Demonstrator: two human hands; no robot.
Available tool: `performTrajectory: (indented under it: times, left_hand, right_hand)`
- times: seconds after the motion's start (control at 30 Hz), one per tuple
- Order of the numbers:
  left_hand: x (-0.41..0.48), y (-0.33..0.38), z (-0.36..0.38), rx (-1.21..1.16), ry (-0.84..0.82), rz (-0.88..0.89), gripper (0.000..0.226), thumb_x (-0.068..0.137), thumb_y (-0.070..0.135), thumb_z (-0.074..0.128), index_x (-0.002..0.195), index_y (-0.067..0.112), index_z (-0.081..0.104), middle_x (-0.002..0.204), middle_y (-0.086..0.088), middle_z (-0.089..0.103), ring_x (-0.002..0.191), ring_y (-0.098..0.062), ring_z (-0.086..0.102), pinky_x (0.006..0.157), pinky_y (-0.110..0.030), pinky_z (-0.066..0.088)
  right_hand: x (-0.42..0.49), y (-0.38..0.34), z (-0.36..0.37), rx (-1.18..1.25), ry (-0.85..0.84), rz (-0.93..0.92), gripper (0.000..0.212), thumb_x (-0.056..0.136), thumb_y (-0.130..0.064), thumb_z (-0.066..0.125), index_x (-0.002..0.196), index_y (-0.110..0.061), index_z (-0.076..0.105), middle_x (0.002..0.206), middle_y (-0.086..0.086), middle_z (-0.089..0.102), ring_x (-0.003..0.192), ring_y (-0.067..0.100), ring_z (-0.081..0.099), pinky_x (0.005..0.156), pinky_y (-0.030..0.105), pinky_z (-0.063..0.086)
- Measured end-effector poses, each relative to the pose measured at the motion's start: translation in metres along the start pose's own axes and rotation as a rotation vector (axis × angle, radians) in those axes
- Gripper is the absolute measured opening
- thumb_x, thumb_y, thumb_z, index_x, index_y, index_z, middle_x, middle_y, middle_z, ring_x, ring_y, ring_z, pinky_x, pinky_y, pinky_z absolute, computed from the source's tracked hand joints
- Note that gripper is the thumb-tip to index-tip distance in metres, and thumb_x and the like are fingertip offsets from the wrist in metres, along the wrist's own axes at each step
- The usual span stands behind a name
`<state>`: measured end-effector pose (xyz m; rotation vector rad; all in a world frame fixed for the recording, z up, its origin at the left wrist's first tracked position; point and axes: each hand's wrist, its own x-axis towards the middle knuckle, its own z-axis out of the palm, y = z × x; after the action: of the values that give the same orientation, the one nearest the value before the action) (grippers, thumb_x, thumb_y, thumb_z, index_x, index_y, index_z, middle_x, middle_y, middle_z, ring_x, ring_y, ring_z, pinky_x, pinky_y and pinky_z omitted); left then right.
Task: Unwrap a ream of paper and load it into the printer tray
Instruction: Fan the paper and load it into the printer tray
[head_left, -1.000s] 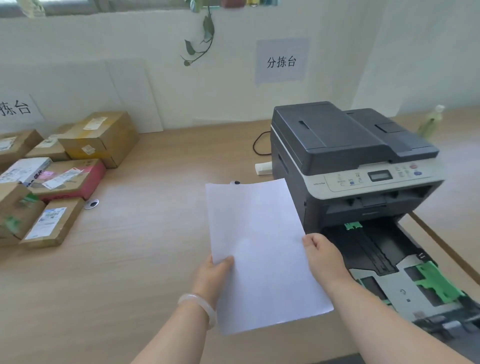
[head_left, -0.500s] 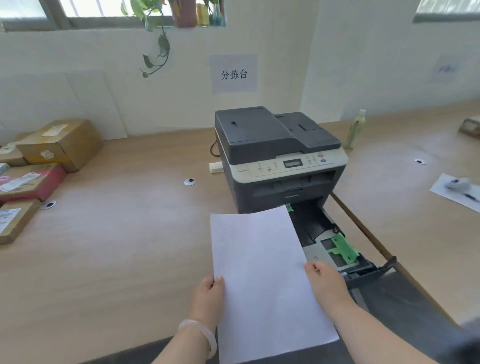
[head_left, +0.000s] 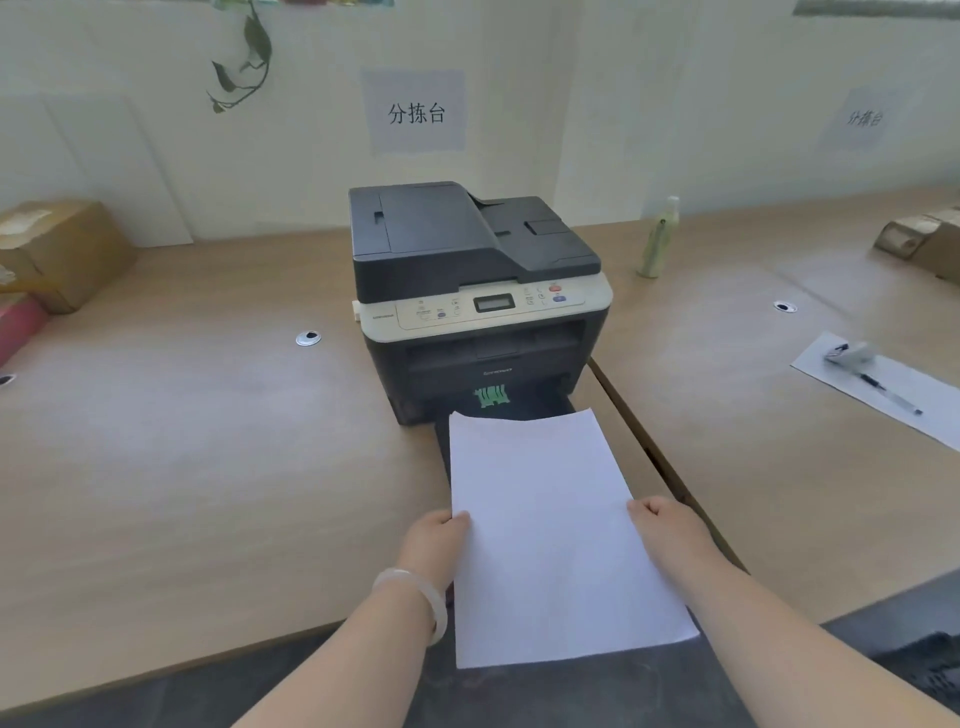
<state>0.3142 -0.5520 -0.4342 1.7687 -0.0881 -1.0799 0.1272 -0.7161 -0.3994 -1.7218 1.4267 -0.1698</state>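
A stack of white paper (head_left: 545, 519) is held flat in front of the printer (head_left: 467, 291), its far edge just short of the open slot. My left hand (head_left: 434, 540) grips its left edge and my right hand (head_left: 662, 525) grips its right edge. The pulled-out paper tray (head_left: 550, 402) lies under the sheets and is almost wholly hidden; only a dark strip and a green guide (head_left: 491, 396) show at the printer's mouth. The printer is dark grey with a cream control panel and stands on the wooden desk (head_left: 208, 467).
Cardboard boxes (head_left: 57, 249) sit at the far left and another box (head_left: 924, 239) at the far right. A pale bottle (head_left: 657, 239) stands right of the printer. A sheet with a pen (head_left: 891, 392) lies on the right desk. A gap (head_left: 644, 447) separates the two desks.
The view has swung so the printer is now straight ahead. The paper has moved right, from beside the tray to directly over it, still held by both hands.
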Motion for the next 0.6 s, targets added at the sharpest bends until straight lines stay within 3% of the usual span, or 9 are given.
performTrajectory:
  times: [0.17, 0.3, 0.43, 0.6]
  left_hand:
    - [0.049, 0.017, 0.012, -0.040, 0.010, -0.059, 0.014, 0.082, 0.032, 0.052, 0.072, 0.022, 0.054, 0.082, -0.009, 0.054, 0.076, -0.023, 0.052, 0.075, -0.037, 0.047]
    - [0.096, 0.025, 0.018, -0.073, 0.006, -0.117, 0.018, 0.087, 0.027, 0.054, 0.075, 0.018, 0.062, 0.083, -0.011, 0.061, 0.079, -0.028, 0.059, 0.085, -0.047, 0.053]
    - [0.130, 0.031, 0.023, -0.069, 0.032, -0.162, 0.016, 0.083, 0.022, 0.054, 0.070, 0.016, 0.061, 0.082, -0.012, 0.059, 0.075, -0.027, 0.055, 0.074, -0.036, 0.047]
    - [0.159, 0.039, 0.030, -0.054, 0.076, -0.218, 0.017, 0.088, 0.020, 0.053, 0.081, 0.011, 0.065, 0.086, -0.013, 0.064, 0.079, -0.031, 0.060, 0.079, -0.038, 0.053]
  right_hand:
    - [0.062, -0.016, 0.005, -0.040, -0.017, 0.054, 0.026, 0.094, -0.030, 0.044, 0.074, -0.017, 0.056, 0.070, 0.003, 0.051, 0.063, 0.019, 0.043, 0.059, 0.027, 0.033]
    - [0.109, -0.031, 0.013, 0.022, -0.029, 0.121, 0.020, 0.090, -0.031, 0.050, 0.090, -0.016, 0.064, 0.081, 0.005, 0.062, 0.068, 0.020, 0.051, 0.060, 0.025, 0.038]
    - [0.147, -0.036, 0.025, 0.087, -0.036, 0.188, 0.016, 0.086, -0.029, 0.056, 0.092, -0.016, 0.063, 0.083, 0.009, 0.067, 0.072, 0.024, 0.061, 0.063, 0.028, 0.047]
    - [0.182, -0.038, 0.036, 0.065, -0.051, 0.183, 0.016, 0.086, -0.026, 0.058, 0.099, -0.021, 0.065, 0.089, 0.005, 0.068, 0.084, 0.025, 0.064, 0.077, 0.037, 0.056]
